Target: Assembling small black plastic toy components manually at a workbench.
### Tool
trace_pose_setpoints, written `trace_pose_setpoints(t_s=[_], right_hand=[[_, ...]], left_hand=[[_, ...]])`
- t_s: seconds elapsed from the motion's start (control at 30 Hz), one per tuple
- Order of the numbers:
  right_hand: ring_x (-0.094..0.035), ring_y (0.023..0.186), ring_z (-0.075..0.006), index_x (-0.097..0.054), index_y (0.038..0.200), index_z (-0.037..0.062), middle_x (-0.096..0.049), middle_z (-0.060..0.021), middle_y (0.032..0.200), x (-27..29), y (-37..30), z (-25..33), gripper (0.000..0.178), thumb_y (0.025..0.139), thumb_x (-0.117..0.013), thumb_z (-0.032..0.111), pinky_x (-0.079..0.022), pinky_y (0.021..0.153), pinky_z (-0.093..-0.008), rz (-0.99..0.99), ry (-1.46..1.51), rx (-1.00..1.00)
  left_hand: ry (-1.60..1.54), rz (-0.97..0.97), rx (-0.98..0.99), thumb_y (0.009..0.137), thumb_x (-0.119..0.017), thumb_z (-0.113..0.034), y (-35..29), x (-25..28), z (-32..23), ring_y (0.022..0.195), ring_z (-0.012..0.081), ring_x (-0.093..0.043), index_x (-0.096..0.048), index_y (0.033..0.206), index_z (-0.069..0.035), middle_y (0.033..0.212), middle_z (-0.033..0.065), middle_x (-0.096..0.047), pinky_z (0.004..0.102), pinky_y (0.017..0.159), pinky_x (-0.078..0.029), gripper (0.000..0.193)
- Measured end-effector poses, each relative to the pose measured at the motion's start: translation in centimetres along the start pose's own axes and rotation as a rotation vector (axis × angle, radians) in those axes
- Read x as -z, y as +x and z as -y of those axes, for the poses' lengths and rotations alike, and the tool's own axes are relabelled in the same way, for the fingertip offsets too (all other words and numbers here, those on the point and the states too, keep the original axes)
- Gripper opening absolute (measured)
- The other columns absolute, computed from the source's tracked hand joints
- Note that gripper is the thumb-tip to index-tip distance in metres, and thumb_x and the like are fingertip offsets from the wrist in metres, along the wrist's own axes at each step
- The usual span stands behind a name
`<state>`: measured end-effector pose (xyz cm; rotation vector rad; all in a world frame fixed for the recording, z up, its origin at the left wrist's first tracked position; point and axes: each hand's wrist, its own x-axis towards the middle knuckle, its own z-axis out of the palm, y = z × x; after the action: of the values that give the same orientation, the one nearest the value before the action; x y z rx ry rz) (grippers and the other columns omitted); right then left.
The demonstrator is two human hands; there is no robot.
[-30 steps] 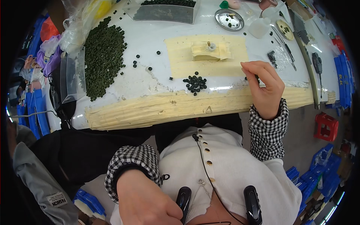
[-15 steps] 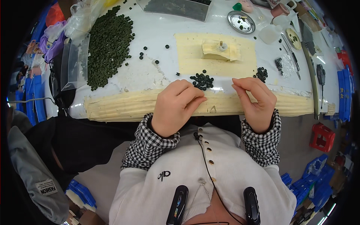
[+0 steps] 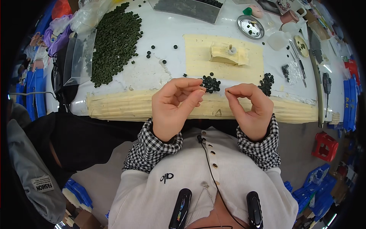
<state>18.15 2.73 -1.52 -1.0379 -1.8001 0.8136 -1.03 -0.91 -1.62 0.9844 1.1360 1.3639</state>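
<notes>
My left hand (image 3: 170, 109) is raised over the padded front edge of the table, thumb and fingertips drawn together. Something tiny and dark may sit at its tips, but I cannot make it out. Facing it, my right hand (image 3: 253, 109) holds a pinch with thumb and forefinger; what is in it, if anything, is too small to see. Just beyond my left fingertips lies a pile of small black round pieces (image 3: 212, 84). A second group of such pieces (image 3: 266, 84) is beyond my right hand. Behind them, a tape-covered block (image 3: 229, 54) with a short peg stands on a yellowish sheet (image 3: 193, 63).
A large heap of dark green pieces (image 3: 116, 44) covers the left, beside a clear plastic tray (image 3: 78, 57). Another tray (image 3: 185, 11) is at the back. A round metal dish (image 3: 259, 35), tweezers-like tools (image 3: 298, 61) and a cream dish (image 3: 301, 46) lie right.
My left hand has turned, its fingers showing more from the palm side. My right hand has moved left, still pinched, so the two hands are closer together. The view has shifted slightly.
</notes>
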Motion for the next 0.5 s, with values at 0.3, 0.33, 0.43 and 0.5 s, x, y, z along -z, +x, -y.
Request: trace_pose_setpoints(t_s=[0.3,0.33,0.43,0.5], right_hand=[[-0.067,0.089,-0.0161,-0.063,0.099,-0.0056,-0.069,-0.0121,0.094,-1.3,0.5,0.9,0.015,0.085,-0.063,-0.006,-0.053,0.083,-0.0268,0.09,0.679,-0.304],[-0.067,0.09,-0.0165,-0.062,0.1,-0.0061,-0.068,-0.0129,0.096,-1.3,0.7,1.1,0.015,0.085,-0.063,-0.006,-0.053,0.084,-0.0269,0.1,0.716,-0.328],[-0.067,0.092,-0.0168,-0.062,0.101,-0.0066,-0.068,-0.0148,0.098,-1.1,0.9,1.1,0.015,0.086,-0.062,-0.006,-0.054,0.084,-0.0268,0.119,0.757,-0.364],[-0.067,0.092,-0.0168,-0.061,0.101,-0.0066,-0.068,-0.015,0.099,-1.1,0.9,1.1,0.015,0.086,-0.062,-0.005,-0.054,0.084,-0.0266,0.121,0.762,-0.378]], left_hand=[[-0.639,0.189,0.248,0.096,-0.054,-0.01,0.4,0.9,1.5,0.082,0.0114,-0.065,-0.058,0.111,0.0,0.097,0.0106,-0.068,0.0217,0.074,-0.054,0.018],[-0.657,0.18,0.266,0.096,-0.054,-0.01,0.4,0.8,1.4,0.083,0.0114,-0.065,-0.058,0.112,0.0,0.098,0.0107,-0.068,0.0215,0.075,-0.054,0.019],[-0.732,0.218,0.269,0.097,-0.052,-0.009,0.4,0.9,1.7,0.086,0.0118,-0.066,-0.058,0.115,0.0,0.101,0.0116,-0.068,0.0215,0.078,-0.055,0.021],[-0.732,0.221,0.292,0.097,-0.052,-0.009,0.4,0.9,1.4,0.087,0.0124,-0.067,-0.057,0.117,0.001,0.102,0.0121,-0.067,0.0218,0.079,-0.056,0.023]])
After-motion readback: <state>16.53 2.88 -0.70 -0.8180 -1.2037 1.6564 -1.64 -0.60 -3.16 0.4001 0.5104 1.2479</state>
